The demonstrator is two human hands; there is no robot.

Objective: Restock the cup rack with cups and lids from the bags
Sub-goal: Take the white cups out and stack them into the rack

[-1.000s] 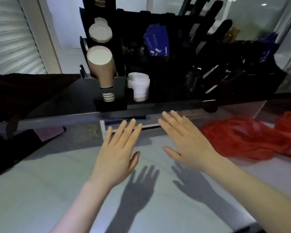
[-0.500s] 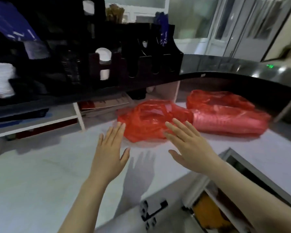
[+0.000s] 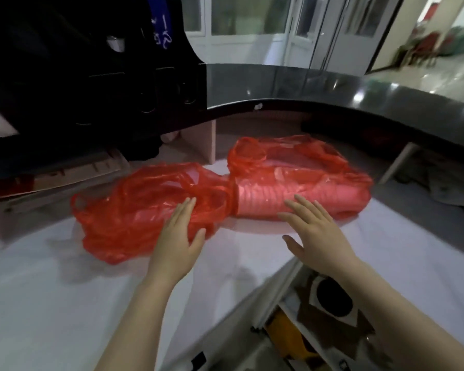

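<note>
Two red plastic bags lie side by side on the white counter (image 3: 51, 303). The left bag (image 3: 134, 210) is crumpled and loose. In the right bag (image 3: 300, 178) a long ribbed stack of stacked items shows through the plastic. My left hand (image 3: 178, 236) is flat with straight fingers, its fingertips over the near edge of the left bag. Just in front of the right bag hovers my right hand (image 3: 314, 234), fingers spread and holding nothing. The dark cup rack (image 3: 97, 76) stands at the upper left, mostly in shadow.
A curved black upper counter (image 3: 332, 89) runs across the back. An open drawer (image 3: 319, 325) with brown and yellow items sits at the lower right, under my right forearm. Flat boards and papers (image 3: 65, 175) lie under the shelf at left.
My view has swung right, away from the cup rack, and closer to the red bags. Both open hands have moved forward; the left now reaches the left bag.
</note>
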